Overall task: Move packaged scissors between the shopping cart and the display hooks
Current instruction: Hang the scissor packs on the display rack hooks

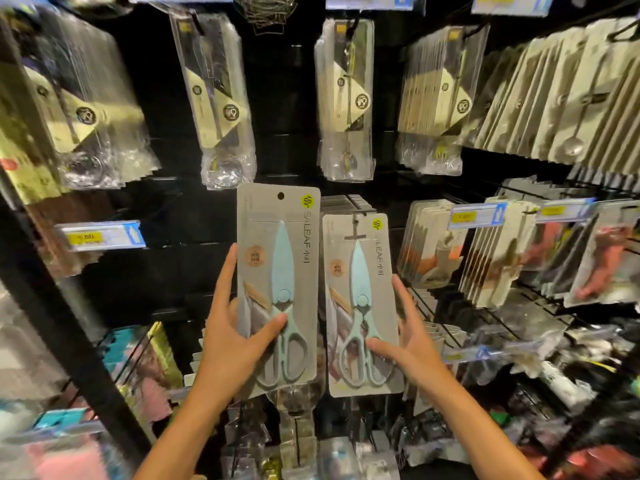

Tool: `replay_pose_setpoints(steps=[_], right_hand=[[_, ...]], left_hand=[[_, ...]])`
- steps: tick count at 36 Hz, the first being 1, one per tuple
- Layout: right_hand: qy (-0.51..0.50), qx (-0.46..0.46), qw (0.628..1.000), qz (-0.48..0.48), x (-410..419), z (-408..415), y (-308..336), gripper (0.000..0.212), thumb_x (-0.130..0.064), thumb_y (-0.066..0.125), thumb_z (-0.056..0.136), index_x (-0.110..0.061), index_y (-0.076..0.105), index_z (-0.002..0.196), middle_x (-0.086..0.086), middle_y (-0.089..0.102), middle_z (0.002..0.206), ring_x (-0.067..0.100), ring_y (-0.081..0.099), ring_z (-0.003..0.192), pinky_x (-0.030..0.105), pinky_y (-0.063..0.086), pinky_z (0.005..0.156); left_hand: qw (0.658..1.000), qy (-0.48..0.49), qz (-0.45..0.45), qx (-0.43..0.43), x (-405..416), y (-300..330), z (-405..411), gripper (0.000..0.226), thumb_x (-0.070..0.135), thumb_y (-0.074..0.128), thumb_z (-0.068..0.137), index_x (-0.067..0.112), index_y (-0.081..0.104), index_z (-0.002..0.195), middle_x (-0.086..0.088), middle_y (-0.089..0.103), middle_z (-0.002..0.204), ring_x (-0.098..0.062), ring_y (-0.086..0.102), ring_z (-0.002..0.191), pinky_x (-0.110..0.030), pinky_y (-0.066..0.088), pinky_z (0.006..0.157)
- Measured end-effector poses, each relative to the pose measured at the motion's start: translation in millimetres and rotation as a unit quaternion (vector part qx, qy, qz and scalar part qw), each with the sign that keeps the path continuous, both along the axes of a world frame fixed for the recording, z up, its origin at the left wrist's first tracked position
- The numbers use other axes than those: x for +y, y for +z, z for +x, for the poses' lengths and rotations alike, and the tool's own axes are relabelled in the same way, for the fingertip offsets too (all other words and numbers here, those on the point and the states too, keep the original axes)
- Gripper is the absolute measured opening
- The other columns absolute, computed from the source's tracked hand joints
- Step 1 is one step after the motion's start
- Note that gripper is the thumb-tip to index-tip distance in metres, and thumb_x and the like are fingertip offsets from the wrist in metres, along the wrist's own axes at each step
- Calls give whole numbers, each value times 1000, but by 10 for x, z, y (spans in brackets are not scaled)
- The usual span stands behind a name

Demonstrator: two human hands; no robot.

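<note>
Two hands were up at the rack: the left hand [230, 336] pinched a free scissors pack [277, 285] by its lower edge, upright, its hanging hole clear of any hook; the right hand [403, 336] pinched the hung scissors pack [362, 304] just beside it, on the display hook [358, 223]; that hook lay up and to the right of the free pack, nearer the right hand
</note>
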State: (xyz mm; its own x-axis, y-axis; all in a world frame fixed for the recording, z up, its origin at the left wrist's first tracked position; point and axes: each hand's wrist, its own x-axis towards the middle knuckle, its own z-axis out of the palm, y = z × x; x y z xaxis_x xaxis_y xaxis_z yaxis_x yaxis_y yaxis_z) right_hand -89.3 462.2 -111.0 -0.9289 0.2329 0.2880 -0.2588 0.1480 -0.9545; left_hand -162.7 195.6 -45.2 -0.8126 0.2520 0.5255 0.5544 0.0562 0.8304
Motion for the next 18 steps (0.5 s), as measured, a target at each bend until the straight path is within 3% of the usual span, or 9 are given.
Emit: replay_pose_setpoints(steps=[3, 8, 12, 15, 17, 18], right_hand=[[-3, 0, 1000, 11, 23, -34, -42, 104, -6, 76, 86, -56, 13, 152, -34, 44, 146, 5, 53, 132, 34, 52, 102], [-6, -4, 1000, 27, 76, -135, -109, 104, -5, 76, 86, -61, 15, 150, -23, 42, 153, 11, 53, 134, 44, 50, 105], [-6, 5, 997, 76, 122, -236, -86, 102, -10, 72, 91, -54, 4, 154, -32, 20, 160, -1, 37, 143, 26, 43, 111], [-18, -5, 990, 142, 161, -363, -61, 98, -15, 64, 97, -45, -9, 155, -56, 2, 146, -30, 20, 133, -2, 29, 101], [-29, -5, 984, 178, 174, -454, -60, 93, -18, 58, 101, -41, -16, 154, -62, 2, 139, -37, 21, 123, -5, 29, 96], [-39, -6, 980, 193, 171, -498, -61, 93, -20, 56, 102, -44, -18, 153, -56, 6, 146, -32, 27, 127, 1, 33, 102]], left_hand=[[1000, 5, 10, -1, 23, -11, 26, 109, 13, 83, 78, 58, 18, 153, 14, 43, 157, -7, 55, 133, -31, 53, 104], [1000, 9, 1, 6, 25, -22, 60, 108, 10, 82, 80, 57, 18, 154, 12, 44, 157, -13, 55, 135, -47, 53, 106], [1000, 18, -12, 6, 52, 71, 65, 111, 13, 84, 79, 65, 17, 150, 9, 45, 156, -22, 57, 132, -48, 54, 104], [1000, 21, -5, 12, 84, 146, 51, 112, 11, 85, 78, 66, 18, 149, 12, 45, 156, -20, 57, 133, -43, 54, 105], [1000, 21, 0, 17, 94, 175, 36, 111, 11, 85, 79, 65, 17, 150, 9, 46, 156, -22, 58, 132, -48, 53, 105], [1000, 21, 2, 19, 98, 184, 34, 111, 12, 84, 79, 64, 17, 150, 8, 46, 156, -22, 58, 132, -49, 53, 105]])
